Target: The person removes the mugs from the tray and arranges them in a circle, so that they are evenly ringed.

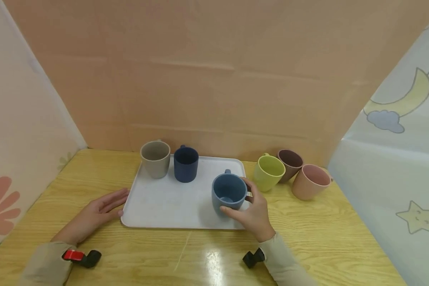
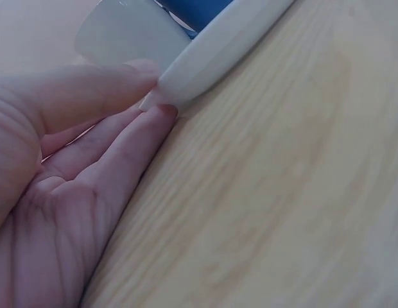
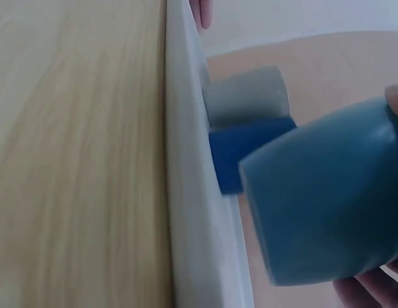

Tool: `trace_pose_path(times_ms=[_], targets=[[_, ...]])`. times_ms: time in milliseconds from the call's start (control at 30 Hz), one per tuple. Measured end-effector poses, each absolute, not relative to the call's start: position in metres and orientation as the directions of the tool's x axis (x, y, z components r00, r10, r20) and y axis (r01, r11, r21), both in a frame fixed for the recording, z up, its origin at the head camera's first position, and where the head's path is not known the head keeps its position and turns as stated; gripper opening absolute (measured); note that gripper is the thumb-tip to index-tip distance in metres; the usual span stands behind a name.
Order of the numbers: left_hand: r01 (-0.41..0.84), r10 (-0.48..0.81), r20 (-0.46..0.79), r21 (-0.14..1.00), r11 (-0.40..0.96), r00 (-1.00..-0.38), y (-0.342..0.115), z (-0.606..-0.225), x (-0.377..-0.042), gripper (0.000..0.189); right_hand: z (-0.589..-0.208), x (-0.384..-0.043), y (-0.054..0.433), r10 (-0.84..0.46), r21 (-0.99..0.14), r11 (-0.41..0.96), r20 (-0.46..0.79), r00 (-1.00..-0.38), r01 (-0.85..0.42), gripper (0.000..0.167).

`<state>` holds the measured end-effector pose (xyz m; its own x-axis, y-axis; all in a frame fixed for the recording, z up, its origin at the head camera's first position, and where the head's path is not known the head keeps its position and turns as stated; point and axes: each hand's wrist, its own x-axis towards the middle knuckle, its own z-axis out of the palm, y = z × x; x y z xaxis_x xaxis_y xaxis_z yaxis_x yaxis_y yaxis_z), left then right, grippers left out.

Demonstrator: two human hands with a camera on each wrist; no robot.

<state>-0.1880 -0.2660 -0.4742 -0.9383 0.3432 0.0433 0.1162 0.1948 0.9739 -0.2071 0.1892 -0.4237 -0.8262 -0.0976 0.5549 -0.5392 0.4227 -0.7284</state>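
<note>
My right hand (image 1: 256, 214) grips a light blue mug (image 1: 229, 190) by its sides, thumb at the near side and fingers round the right. In the right wrist view the mug's base hangs over the white tray (image 1: 164, 208), with a gap beneath it. The mug's handle points to the back. My left hand (image 1: 94, 216) rests on the table at the tray's left edge, fingers straight, fingertips touching the rim. A grey mug (image 1: 155, 163) and a dark blue mug (image 1: 186, 167) stand upright at the back of the tray.
Right of the tray stand a yellow-green mug (image 1: 266, 174), a dark brown mug (image 1: 289, 161) and a pink mug (image 1: 309, 183), close together. The wooden table (image 1: 146, 254) meets an orange back wall (image 1: 200, 99). Patterned side panels stand left and right.
</note>
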Motion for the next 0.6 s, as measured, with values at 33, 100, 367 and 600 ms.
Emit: trace_pose_path(times_ms=[33, 100, 367, 600], targets=[[0.120, 0.345, 0.047, 0.974, 0.191, -0.937, -0.266, -0.475, -0.188, 0.063, -0.425, -0.206, 0.194, -0.076, -0.730, 0.419, 0.565, -0.822, -0.540, 0.088], [0.126, 0.351, 0.055, 0.975, 0.182, -0.935, -0.265, -0.476, -0.188, 0.063, -0.427, -0.203, 0.202, -0.021, -0.745, 0.416, 0.566, -0.824, -0.521, 0.087], [0.109, 0.330, 0.035, 0.972, 0.210, -0.943, -0.267, -0.479, -0.190, 0.064, -0.430, -0.198, 0.225, 0.197, -0.853, 0.369, 0.459, -0.866, -0.368, 0.085], [0.088, 0.336, 0.016, 0.976, 0.199, -0.942, -0.266, -0.475, -0.189, 0.065, -0.430, -0.195, 0.237, 0.277, -0.870, 0.332, 0.458, -0.844, -0.364, 0.086]])
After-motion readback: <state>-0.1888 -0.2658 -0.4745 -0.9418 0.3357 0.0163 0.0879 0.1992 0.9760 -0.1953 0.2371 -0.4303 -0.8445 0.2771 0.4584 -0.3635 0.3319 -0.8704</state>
